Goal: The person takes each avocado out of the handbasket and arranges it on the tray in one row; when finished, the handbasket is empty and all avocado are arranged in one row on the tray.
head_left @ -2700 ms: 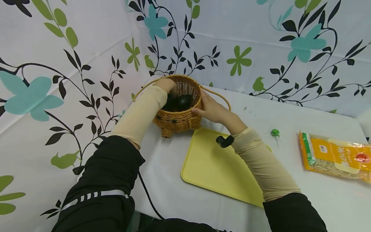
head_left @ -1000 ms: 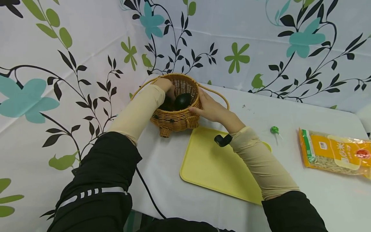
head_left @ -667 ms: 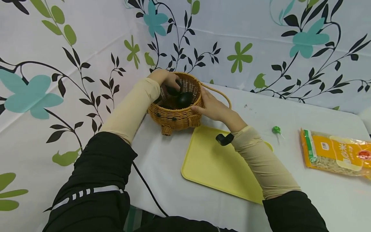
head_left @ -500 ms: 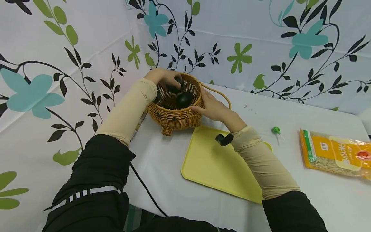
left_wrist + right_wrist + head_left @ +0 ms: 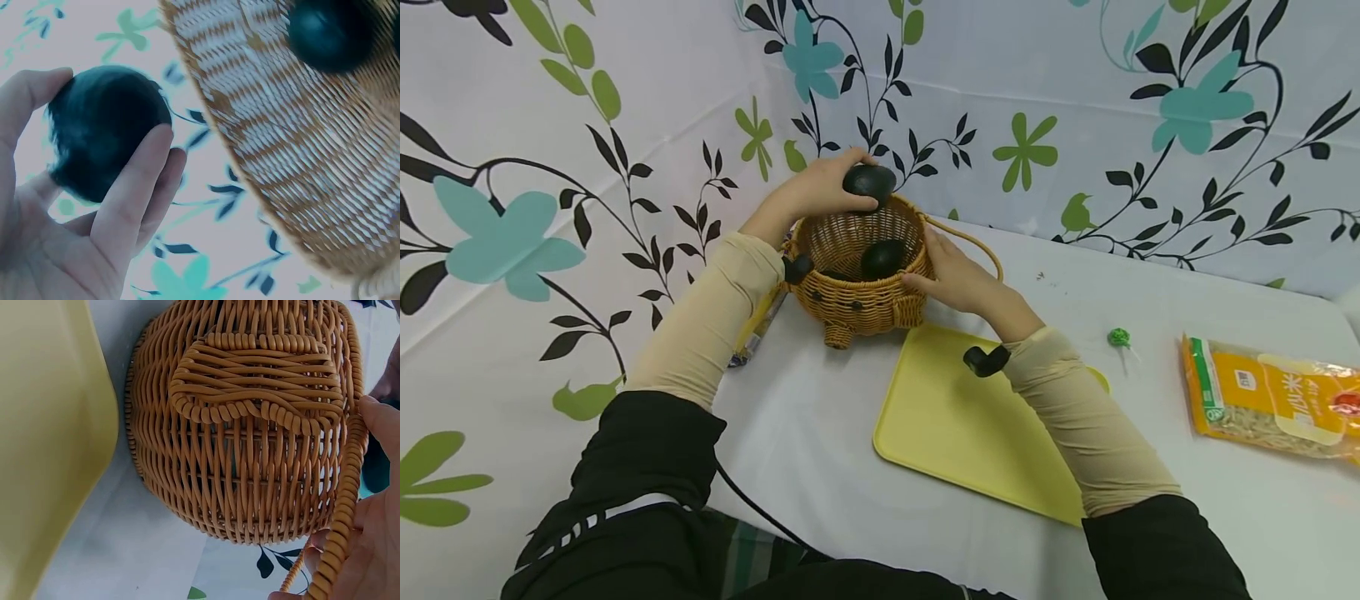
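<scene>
Nearest, the person's sleeves (image 5: 1075, 425) are reaching in over the near edge of the white counter (image 5: 820, 433). A yellow tray (image 5: 955, 425) is lying on the counter, the right forearm covering part of it. To its right, a green lollipop (image 5: 1118, 337) is lying between the tray and an orange packet (image 5: 1277, 396), which is sitting near the counter's right side. Near the left edge, a yellow packet (image 5: 760, 327) is partly hiding behind the left arm.

Farther off, a wicker basket (image 5: 868, 312) is standing upright at the far left corner. The right hand (image 5: 966, 279) is holding its right side, the grip closing around the rim with the thumb lying on it. One dark fruit (image 5: 883, 259) is resting inside. The left hand (image 5: 820, 187) is holding another, the held fruit (image 5: 868, 183), in the air by the far rim; its grip is spreading just wide enough to be clasping it between thumb and fingers. Behind everything, a flowered cloth (image 5: 1112, 58) is hanging.
</scene>
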A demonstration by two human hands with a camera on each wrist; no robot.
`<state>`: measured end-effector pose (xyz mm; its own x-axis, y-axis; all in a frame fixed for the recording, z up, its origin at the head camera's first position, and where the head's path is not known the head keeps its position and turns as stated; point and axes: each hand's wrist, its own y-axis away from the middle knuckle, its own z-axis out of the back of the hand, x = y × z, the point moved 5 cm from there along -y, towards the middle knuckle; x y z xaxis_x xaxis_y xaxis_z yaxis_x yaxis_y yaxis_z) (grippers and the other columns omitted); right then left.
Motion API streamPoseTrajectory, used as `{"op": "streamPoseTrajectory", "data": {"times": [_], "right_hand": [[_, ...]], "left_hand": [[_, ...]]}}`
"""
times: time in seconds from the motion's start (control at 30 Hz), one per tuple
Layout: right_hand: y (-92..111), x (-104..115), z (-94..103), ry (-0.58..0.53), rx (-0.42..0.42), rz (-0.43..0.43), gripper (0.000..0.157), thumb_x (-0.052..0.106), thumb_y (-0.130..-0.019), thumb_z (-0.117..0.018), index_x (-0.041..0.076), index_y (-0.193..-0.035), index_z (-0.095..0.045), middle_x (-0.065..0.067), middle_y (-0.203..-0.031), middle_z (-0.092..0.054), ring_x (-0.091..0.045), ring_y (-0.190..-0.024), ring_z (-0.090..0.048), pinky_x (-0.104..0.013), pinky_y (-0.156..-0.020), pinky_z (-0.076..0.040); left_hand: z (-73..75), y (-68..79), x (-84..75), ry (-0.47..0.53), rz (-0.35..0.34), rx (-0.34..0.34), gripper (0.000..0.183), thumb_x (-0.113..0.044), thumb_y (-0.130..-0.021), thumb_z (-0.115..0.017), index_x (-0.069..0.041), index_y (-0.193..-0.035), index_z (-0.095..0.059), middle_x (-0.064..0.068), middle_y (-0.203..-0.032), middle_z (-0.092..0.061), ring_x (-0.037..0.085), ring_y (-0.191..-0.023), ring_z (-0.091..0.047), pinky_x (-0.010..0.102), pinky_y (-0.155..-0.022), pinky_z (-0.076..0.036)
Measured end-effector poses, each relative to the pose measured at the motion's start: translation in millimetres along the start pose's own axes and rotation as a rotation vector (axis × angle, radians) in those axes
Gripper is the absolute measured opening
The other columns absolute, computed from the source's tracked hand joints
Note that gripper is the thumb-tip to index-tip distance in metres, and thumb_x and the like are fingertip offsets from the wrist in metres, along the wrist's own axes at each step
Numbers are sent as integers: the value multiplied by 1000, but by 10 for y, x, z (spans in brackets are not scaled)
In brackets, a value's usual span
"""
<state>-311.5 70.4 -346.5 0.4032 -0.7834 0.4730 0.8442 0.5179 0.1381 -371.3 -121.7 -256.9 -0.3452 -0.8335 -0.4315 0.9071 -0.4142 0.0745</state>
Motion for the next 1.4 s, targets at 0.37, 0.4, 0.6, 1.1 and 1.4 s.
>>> {"op": "streamPoseTrajectory", "data": {"times": [0.37,0.4,0.6,1.1,1.4], "right_hand": [[235,-199,92,-15,-17,-25,96,66,-90,-37,12,-150,14,-8,-160,7,-27,-148,1,-48,-120,-13],[263,-226,105,-19,-23,-28,95,66,-90,-37,13,-150,14,-8,-160,7,-27,-148,1,-49,-120,-13],[410,-372,190,-28,-49,-65,92,63,-92,-39,16,-150,16,-6,-160,8,-27,-148,1,-52,-118,-13],[549,-529,267,-19,-81,-82,85,50,-97,-40,11,-150,14,-15,-159,4,-33,-148,0,-55,-117,-12],[541,-582,240,-15,-72,-82,89,59,-94,-36,13,-149,17,-12,-159,6,-33,-148,0,-55,-118,-12]], "left_hand": [[-280,494,-655,149,-157,-270,66,-42,-84,-66,-26,-141,-37,9,-140,-46,27,-121,-50,45,-94,-48],[-326,541,-698,158,-171,-286,66,-42,-84,-67,-25,-141,-38,8,-140,-46,26,-121,-50,45,-93,-48],[-650,824,-882,209,-246,-365,66,-39,-82,-70,-22,-140,-41,8,-138,-47,23,-119,-50,42,-93,-49],[-1526,1047,-985,264,-256,-433,65,-34,-80,-74,-14,-134,-45,10,-129,-51,22,-114,-55,38,-90,-53],[-1934,1080,-802,204,-229,-422,65,-34,-78,-76,-12,-131,-47,10,-123,-53,23,-109,-58,38,-86,-55]]}}
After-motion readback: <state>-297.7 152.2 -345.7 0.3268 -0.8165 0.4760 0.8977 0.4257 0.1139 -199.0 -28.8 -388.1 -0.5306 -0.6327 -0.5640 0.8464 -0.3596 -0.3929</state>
